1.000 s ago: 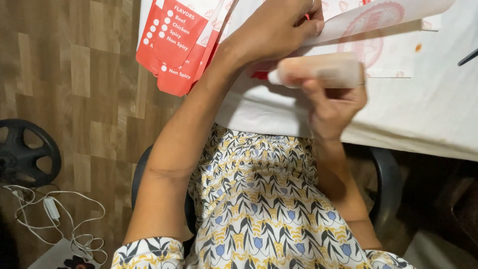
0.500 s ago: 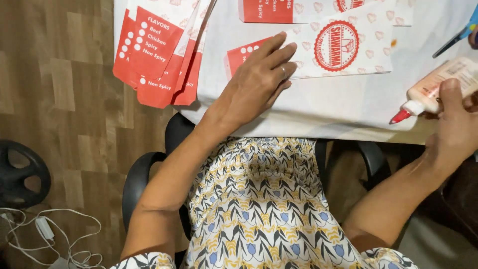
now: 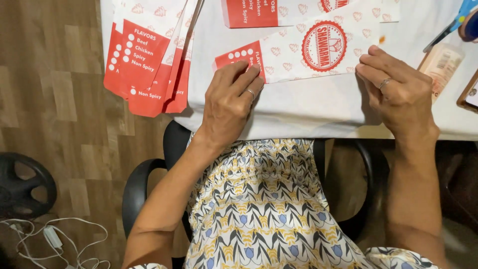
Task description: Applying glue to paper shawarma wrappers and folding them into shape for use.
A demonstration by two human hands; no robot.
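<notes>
On the white table point(image 3: 308, 107), a red-and-white paper bag point(image 3: 303, 52) is laid flat, its long side running from the red end at the left to the white end at the right. The left hand point(image 3: 229, 102) is pressed palm-down on the red end of the paper bag, its fingers spread flat and closed on nothing; a ring is seen on one finger. The right hand point(image 3: 401, 92) is set at the white end of the same bag, its fingertips bent down onto the paper's edge, also with a ring, and nothing is gripped in it. The two hands are held well apart, one at each end of the bag.

Beyond the paper bag, farther from the person, a second bag of the same kind point(image 3: 279, 11) is partly seen at the upper edge. Left of the paper bag, a stack of like bags point(image 3: 147, 65) is hung over the table's edge. Right of it, just past the right hand, a glue bottle point(image 3: 440, 62) is laid on the table, and a blue-handled tool point(image 3: 455, 20) is seen beyond that. Below the table's near edge, a patterned dress and a black chair point(image 3: 144, 189) are visible over a wood floor.
</notes>
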